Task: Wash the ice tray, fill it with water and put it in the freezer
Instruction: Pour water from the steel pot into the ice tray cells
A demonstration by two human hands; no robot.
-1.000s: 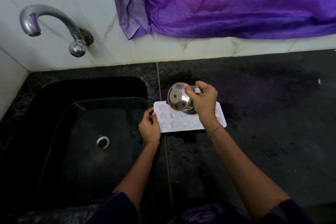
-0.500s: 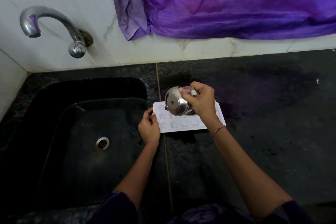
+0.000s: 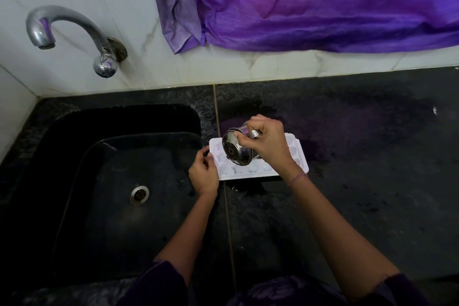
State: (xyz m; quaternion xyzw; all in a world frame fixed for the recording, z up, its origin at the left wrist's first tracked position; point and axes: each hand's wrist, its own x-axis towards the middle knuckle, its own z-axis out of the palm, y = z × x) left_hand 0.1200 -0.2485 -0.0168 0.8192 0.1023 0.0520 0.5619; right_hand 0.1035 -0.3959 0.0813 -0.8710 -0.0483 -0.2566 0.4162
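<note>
In the head view, 2 bare forearms reached forward just right of the sink (image 3: 124,122). The right hand (image 3: 267,146), wrist bent, curled its fingers round 1 steel cup (image 3: 236,150) tipped sideways over 1 white ice tray (image 3: 248,172), which lay flat on the black counter (image 3: 347,181) beside the sink's right rim. The left hand (image 3: 204,176) pinched the tray's left edge with curled fingers. 1 tap (image 3: 64,30) stood behind the sink.

The ice tray (image 3: 248,172), partly hidden
The right hand (image 3: 267,143) and tilted steel cup (image 3: 236,151) cover the tray's middle cells; the cup's mouth faces away, its contents untold; the left hand (image 3: 205,176) hides the tray's left near corner; behind the tray, the purple cloth (image 3: 323,2) runs off the top and right edges; well right of the tray, a white speck (image 3: 434,110) is too small to tell.
</note>
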